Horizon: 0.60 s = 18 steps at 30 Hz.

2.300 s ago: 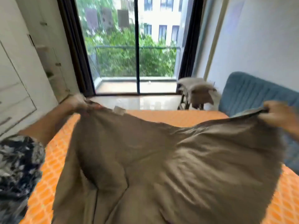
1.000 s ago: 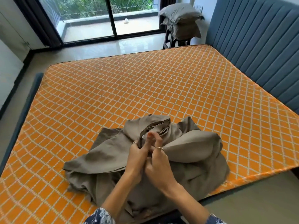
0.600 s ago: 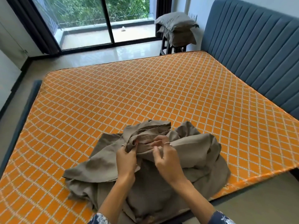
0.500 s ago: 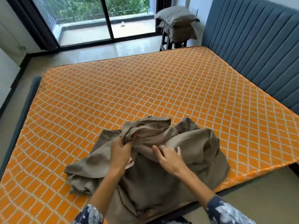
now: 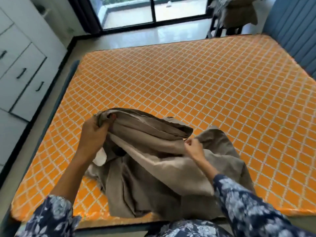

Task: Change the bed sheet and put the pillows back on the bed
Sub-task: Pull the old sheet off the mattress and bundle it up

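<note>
Taupe-grey cotton bed sheet (image 5: 153, 170) sits bunched at the orange quilted mattress (image 5: 188, 82) near edge, left hand (image 5: 93, 132) and right hand (image 5: 194, 147) each clamped on hem, so I'd walk along that hem to a corner before spreading.

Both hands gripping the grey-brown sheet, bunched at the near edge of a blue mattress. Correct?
Not quite: the mattress is orange with a white diamond grid, not blue; blue is the headboard. The head view shows it. The left hand and right hand do grip the sheet, bunched at the near edge.
</note>
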Available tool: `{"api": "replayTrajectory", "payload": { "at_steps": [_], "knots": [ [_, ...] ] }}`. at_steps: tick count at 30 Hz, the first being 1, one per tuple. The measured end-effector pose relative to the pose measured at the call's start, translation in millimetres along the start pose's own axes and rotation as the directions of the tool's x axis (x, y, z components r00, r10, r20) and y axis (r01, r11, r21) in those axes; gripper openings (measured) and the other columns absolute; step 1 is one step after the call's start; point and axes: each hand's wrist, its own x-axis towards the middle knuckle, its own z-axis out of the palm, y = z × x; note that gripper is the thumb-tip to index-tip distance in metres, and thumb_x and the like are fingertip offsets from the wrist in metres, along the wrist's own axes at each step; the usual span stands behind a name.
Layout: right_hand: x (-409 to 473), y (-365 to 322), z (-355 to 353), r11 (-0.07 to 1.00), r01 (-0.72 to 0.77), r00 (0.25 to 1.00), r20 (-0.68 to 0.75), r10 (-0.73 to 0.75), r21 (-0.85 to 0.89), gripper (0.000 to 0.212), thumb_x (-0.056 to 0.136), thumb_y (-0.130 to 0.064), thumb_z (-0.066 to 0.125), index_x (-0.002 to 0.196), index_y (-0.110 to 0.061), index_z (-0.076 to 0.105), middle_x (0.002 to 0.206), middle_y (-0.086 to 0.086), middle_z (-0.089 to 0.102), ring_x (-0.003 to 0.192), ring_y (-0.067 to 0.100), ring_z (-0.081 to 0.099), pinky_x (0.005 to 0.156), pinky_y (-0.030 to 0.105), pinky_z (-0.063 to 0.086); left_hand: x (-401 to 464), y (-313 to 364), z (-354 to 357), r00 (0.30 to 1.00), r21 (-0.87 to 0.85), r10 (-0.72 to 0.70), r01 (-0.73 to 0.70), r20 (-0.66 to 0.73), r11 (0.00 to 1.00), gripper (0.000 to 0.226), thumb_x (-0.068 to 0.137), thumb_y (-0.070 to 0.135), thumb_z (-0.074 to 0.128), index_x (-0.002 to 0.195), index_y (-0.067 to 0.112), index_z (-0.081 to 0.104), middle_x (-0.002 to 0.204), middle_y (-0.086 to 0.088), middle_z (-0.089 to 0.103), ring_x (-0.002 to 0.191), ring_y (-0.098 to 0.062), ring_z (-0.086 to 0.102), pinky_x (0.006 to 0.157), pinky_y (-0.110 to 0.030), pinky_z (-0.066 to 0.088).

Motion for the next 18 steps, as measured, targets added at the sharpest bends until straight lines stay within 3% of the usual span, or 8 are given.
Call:
{"api": "replayTrajectory", "payload": {
  "at_steps": [4, 6, 8, 10, 14, 16, 18],
  "knots": [
    [50.9, 3.3, -25.2, 0.998, -0.054, 0.997, 0.059, 0.053, 0.013, 0.007, 0.081, -0.012, 0.066, 0.082, -0.007, 0.06, 0.086, 0.015, 0.065, 0.086, 0.026, 0.058, 0.076, 0.037, 0.045, 5.1, 21.8, -2.0, 1.0, 0.032, 0.001, 0.0, -0.026, 0.999, 0.042, 0.097, 0.014, 0.056, 0.077, 0.048, 0.07, 0.068, 0.028, 0.066, 0.065, 0.011, 0.057, 0.063, -0.012, 0.044],
    [76.6, 4.4, -25.3, 0.996, -0.086, 0.989, 0.123, 0.082, 0.026, 0.012, 0.082, -0.011, 0.063, 0.074, -0.012, 0.055, 0.075, 0.011, 0.057, 0.077, 0.021, 0.052, 0.068, 0.037, 0.043, 8.6, 30.0, -0.3, 1.0, 0.051, -0.009, 0.01, -0.021, 0.999, 0.045, 0.096, 0.018, 0.057, 0.079, 0.059, 0.068, 0.071, 0.034, 0.065, 0.069, 0.015, 0.056, 0.072, -0.017, 0.045],
    [100.2, 11.1, -16.9, 0.987, -0.145, 0.977, 0.171, 0.13, 0.075, 0.011, 0.084, -0.012, 0.058, 0.074, -0.01, 0.055, 0.072, 0.01, 0.055, 0.075, 0.022, 0.051, 0.06, 0.034, 0.038, 13.0, 33.8, 1.1, 1.0, 0.054, -0.008, 0.009, -0.026, 0.999, 0.041, 0.094, 0.02, 0.057, 0.081, 0.057, 0.069, 0.073, 0.033, 0.066, 0.071, 0.014, 0.056, 0.075, -0.018, 0.046],
    [118.4, 18.9, -8.8, 0.97, -0.204, 0.969, 0.17, 0.18, 0.136, 0.013, 0.086, -0.014, 0.058, 0.094, -0.003, 0.06, 0.084, 0.013, 0.058, 0.081, 0.025, 0.055, 0.062, 0.031, 0.037, 15.6, 34.7, 1.3, 0.999, 0.059, -0.012, 0.014, -0.038, 0.998, 0.049, 0.096, 0.013, 0.056, 0.078, 0.057, 0.069, 0.07, 0.035, 0.065, 0.069, 0.016, 0.056, 0.071, -0.009, 0.045],
    [145.1, 24.3, 4.1, 0.951, -0.282, 0.952, 0.159, 0.261, 0.125, 0.061, 0.085, -0.012, 0.06, 0.138, 0.004, 0.035, 0.124, 0.022, 0.053, 0.119, 0.037, 0.051, 0.087, 0.036, 0.045, 24.0, 39.2, -3.2, 0.996, 0.081, -0.03, 0.037, -0.083, 0.996, 0.043, 0.096, 0.015, 0.056, 0.08, 0.051, 0.071, 0.076, 0.033, 0.067, 0.075, 0.014, 0.059, 0.075, -0.009, 0.046],
    [152.1, 22.5, 9.9, 0.956, -0.272, 0.95, 0.189, 0.248, 0.11, 0.077, 0.078, -0.009, 0.06, 0.146, -0.005, 0.026, 0.137, 0.024, 0.045, 0.126, 0.038, 0.046, 0.1, 0.04, 0.042, 28.6, 39.7, -8.9, 0.994, 0.078, -0.018, 0.026, -0.11, 0.997, 0.042, 0.095, 0.015, 0.055, 0.081, 0.05, 0.072, 0.077, 0.032, 0.067, 0.076, 0.013, 0.059, 0.076, -0.01, 0.047],
    [159.3, 16.5, 17.9, 0.968, -0.216, 0.959, 0.216, 0.185, 0.13, 0.078, 0.077, -0.006, 0.058, 0.148, -0.011, 0.025, 0.139, 0.024, 0.043, 0.127, 0.038, 0.044, 0.103, 0.04, 0.04, 33.6, 42.6, -15.0, 0.992, 0.091, 0.009, 0.003, -0.128, 0.996, 0.039, 0.097, 0.018, 0.055, 0.081, 0.049, 0.072, 0.077, 0.032, 0.067, 0.077, 0.013, 0.06, 0.077, -0.009, 0.047]
  ]
}}
